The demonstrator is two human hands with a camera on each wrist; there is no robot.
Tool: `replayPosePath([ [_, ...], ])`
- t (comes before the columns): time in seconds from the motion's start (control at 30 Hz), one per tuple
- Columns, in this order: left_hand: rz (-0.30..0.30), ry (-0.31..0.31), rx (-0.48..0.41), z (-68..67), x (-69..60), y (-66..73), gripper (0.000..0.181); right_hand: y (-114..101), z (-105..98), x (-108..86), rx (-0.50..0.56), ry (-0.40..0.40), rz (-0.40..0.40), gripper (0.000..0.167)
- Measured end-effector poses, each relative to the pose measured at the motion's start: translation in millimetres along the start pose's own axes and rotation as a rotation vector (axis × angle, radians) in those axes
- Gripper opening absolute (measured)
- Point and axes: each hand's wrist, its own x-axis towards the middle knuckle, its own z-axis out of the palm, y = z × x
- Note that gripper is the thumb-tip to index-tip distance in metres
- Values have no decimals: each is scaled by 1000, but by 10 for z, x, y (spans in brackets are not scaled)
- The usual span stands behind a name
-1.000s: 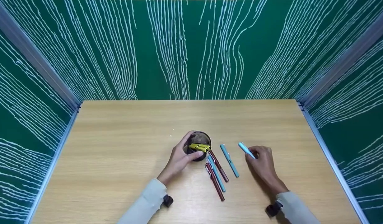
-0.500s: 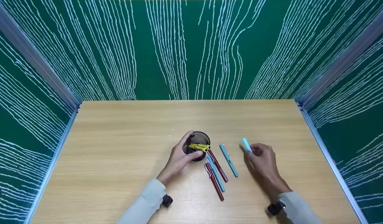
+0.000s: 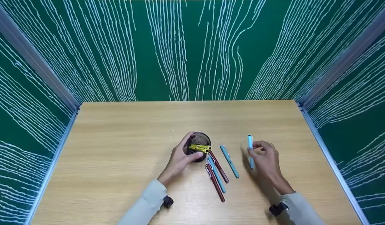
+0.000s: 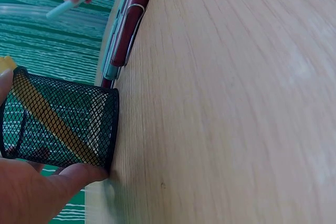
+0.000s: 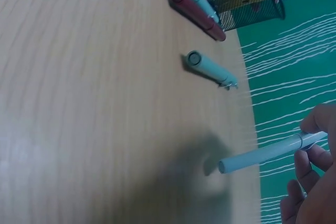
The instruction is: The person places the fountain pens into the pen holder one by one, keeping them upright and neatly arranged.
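Green boards (image 3: 192,62) with wavy white lines stand beyond the fingers of both hands and out to either side. Wood-grain table (image 3: 117,175) lies beneath all fingers. Pale sleeves (image 3: 145,201) run back from both hands, a small black device (image 3: 168,202) at each wrist.

Left hand (image 3: 179,157): thumb and fingers curve around the black mesh cup (image 3: 201,137), which stands upright on the table within that grasp. Two yellow pens (image 3: 197,147) lean inside the cup, their ends jutting past the rim just above the left thumb.

Right hand (image 3: 267,159): thumb and fingers pinch a pale blue pen (image 3: 250,143) around its middle, its length extending both above and below the fingertips. Contact of its lower end with the table: cannot tell.

Loose pens, all between the two hands' fingers: a front dark red pen (image 3: 215,183), a turquoise pen (image 3: 217,175) and a rear dark red pen (image 3: 220,167) lie close together, just right of the left thumb; a teal pen (image 3: 230,161) lies apart, nearer the right fingers.

White specks (image 3: 172,133) dot the table beyond the left fingers.
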Motion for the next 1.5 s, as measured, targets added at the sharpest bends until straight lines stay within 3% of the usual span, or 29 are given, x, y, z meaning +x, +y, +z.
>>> replayPosePath([
  [0.6, 5, 12, 60, 13, 5, -4, 90, -324, -10, -12, 44, 11, -54, 15],
  [0.87, -8, 3, 41, 17, -1, -25, 92, -465, 45, -2, 72, 11, -57, 14],
  [1.2, 19, 9, 22, -29, -14, 16, 93, -648, 150, 60, 95, 15, -115, 12],
  [1.5, 30, 0, -11, 11, -13, -15, 91, -808, 149, 83, 132, 3, -138, 11],
])
